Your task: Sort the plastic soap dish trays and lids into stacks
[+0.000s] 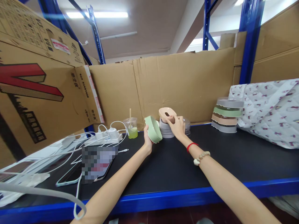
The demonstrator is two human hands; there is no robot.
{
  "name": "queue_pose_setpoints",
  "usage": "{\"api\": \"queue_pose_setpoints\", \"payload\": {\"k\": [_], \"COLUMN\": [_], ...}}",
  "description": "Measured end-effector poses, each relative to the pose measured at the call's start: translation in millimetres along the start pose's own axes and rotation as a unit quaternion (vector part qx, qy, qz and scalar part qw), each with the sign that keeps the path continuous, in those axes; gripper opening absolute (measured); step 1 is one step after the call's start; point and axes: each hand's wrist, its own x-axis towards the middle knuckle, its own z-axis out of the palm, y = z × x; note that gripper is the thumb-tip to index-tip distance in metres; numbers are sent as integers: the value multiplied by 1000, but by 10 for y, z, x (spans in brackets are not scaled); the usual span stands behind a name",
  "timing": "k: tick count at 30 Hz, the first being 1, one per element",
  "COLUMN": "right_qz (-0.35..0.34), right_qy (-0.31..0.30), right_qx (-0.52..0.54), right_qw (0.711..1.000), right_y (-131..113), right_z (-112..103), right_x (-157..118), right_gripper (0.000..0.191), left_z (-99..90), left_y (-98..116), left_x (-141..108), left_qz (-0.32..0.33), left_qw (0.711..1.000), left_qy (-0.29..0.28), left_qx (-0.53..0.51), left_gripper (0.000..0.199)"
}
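My left hand (147, 138) is closed around a green oval plastic dish (153, 130) with a wavy rim, held tilted on its side above the black shelf top. My right hand (177, 126) grips a peach-coloured oval plastic piece (166, 114) with a dark slot in its middle. That piece is right over a stack of grey oval pieces (166, 129); whether it touches them I cannot tell. Behind my right hand, and partly hidden by it, stand some clear plastic pieces (187, 126).
At the right, grey, green and peach dishes (224, 119) are stacked beside a white patterned quilted cloth (275, 115). A cup of green drink (133, 132), a power strip with chargers (105, 138), cables and phones (100, 165) lie left. Cardboard (182, 87) walls the back.
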Motion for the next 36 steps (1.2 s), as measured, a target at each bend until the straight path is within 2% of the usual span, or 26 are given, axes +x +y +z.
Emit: {"api": "queue_pose_setpoints", "payload": {"k": [4, 9, 12, 14, 16, 18, 20, 22, 26, 30, 36], "right_qz": [17, 10, -8, -48, -132, -227, -277, -264, -175, -179, -155], "right_qy": [4, -12, 11, 38, 30, -32, -101, -129, -130, -147, -76], "right_qx": [-2, -24, -19, 7, 52, 95, 123, 143, 171, 238, 307], "right_qw": [1000, 1000, 1000, 998, 989, 969, 948, 945, 961, 943, 936], "right_y": [-44, -27, -19, -51, -119, -210, -301, -365, -374, -315, -311], "right_z": [-10, 7, 20, 28, 42, 69, 108, 149, 200, 244, 318], "right_x": [-35, -63, -62, -86, -148, -246, -357, -444, -474, -417, -409], "right_gripper": [28, 24, 29, 30, 31, 38, 51, 57, 59, 57, 48], "left_z": [62, 103, 95, 75, 56, 51, 61, 80, 101, 107, 125], "left_y": [45, 61, 75, 93, 118, 146, 173, 199, 240, 272, 324], "left_x": [-57, -94, -82, -59, -34, -17, -16, -30, -76, -101, -114], "left_qz": [19, 15, 18, 28, 42, 53, 67, 86, 79, 63, 49], "left_qw": [999, 999, 999, 998, 998, 998, 998, 996, 996, 998, 999], "left_qy": [11, 24, 24, 13, 3, 7, 14, 16, 4, -1, 2], "left_qx": [25, 33, 43, 48, 44, 31, 11, -14, -29, -12, -15], "left_gripper": [46, 45, 45, 45, 43, 39, 34, 30, 30, 31, 30]}}
